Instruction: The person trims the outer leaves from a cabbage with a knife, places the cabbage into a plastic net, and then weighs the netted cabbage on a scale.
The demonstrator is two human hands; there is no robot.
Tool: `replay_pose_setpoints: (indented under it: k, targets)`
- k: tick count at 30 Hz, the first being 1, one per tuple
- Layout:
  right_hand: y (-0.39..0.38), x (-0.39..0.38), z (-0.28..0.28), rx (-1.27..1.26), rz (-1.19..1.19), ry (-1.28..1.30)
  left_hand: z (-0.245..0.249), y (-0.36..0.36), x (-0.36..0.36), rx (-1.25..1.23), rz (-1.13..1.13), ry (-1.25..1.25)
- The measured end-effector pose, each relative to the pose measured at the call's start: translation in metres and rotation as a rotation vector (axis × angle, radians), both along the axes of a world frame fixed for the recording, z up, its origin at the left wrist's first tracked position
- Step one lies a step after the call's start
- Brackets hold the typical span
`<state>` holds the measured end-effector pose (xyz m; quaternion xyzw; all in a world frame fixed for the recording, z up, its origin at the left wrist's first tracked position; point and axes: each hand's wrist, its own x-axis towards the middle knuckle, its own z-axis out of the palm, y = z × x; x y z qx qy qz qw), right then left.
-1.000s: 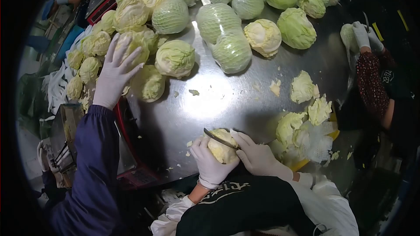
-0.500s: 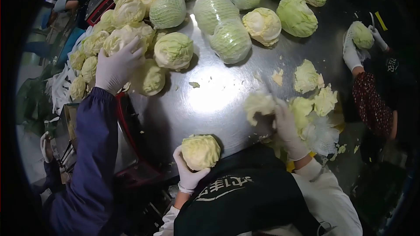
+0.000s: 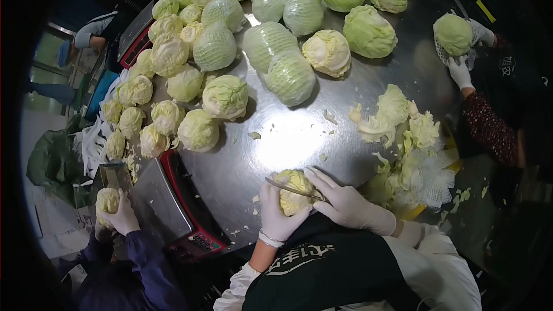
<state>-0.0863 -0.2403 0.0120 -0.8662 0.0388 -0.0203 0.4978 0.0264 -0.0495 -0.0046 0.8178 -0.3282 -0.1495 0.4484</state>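
Observation:
My left hand (image 3: 277,212), in a white glove, grips a pale trimmed cabbage (image 3: 294,191) at the near edge of the steel table (image 3: 288,132). My right hand (image 3: 344,203), also gloved, holds a knife (image 3: 288,188) whose blade lies across the top of that cabbage. A heap of cut-off leaves (image 3: 403,132) and white netting (image 3: 435,178) lies to my right.
Many whole cabbages (image 3: 224,97), some in net sleeves (image 3: 290,78), cover the far and left table. A scale (image 3: 173,207) sits at the left edge. A person in blue (image 3: 121,219) holds a cabbage there. Another person's gloved hands (image 3: 461,69) hold a green cabbage (image 3: 453,33) far right.
My right hand came back from the leaf pile and set the knife on the cabbage again. The person in blue withdrew their arm from the cabbage pile and now holds one low left.

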Motion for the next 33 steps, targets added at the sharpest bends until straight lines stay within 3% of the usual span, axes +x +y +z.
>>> replay_pose_setpoints:
  k: [1,3,9,13,16,18,24,27,28,30,33]
  targets:
    - [0.003,0.003,-0.005,0.003,0.018,-0.01,-0.004,0.001,0.0,0.001,0.002,-0.001]
    - [0.0,0.008,-0.012,-0.016,0.06,0.009,-0.008,0.005,0.004,-0.13,0.091,0.314]
    - [-0.009,0.017,-0.007,-0.072,0.145,0.042,-0.003,0.002,0.014,-0.031,0.0,0.083]
    - [-0.008,0.021,0.002,-0.064,0.126,0.111,-0.004,-0.002,0.018,-0.106,0.018,0.164]
    - [-0.016,0.035,-0.025,0.062,0.022,-0.005,0.011,-0.004,0.022,0.093,-0.036,0.107]
    - [-0.023,0.043,-0.025,0.117,0.023,0.047,0.024,-0.007,0.02,0.162,-0.156,-0.111]
    - [-0.02,0.036,-0.001,0.022,0.097,-0.07,0.018,-0.007,0.028,0.007,-0.016,0.204]
    - [-0.011,0.031,0.002,0.018,0.105,0.065,0.003,-0.011,0.021,-0.075,0.071,0.326]
    - [-0.013,0.033,0.003,0.018,0.094,0.072,0.002,-0.011,0.021,-0.078,0.066,0.325]
    - [-0.017,0.036,0.002,0.018,0.082,0.079,0.015,-0.012,0.023,0.201,0.001,0.225]
    - [-0.025,0.044,-0.016,0.001,0.067,0.08,0.013,-0.012,0.025,0.187,-0.022,0.09]
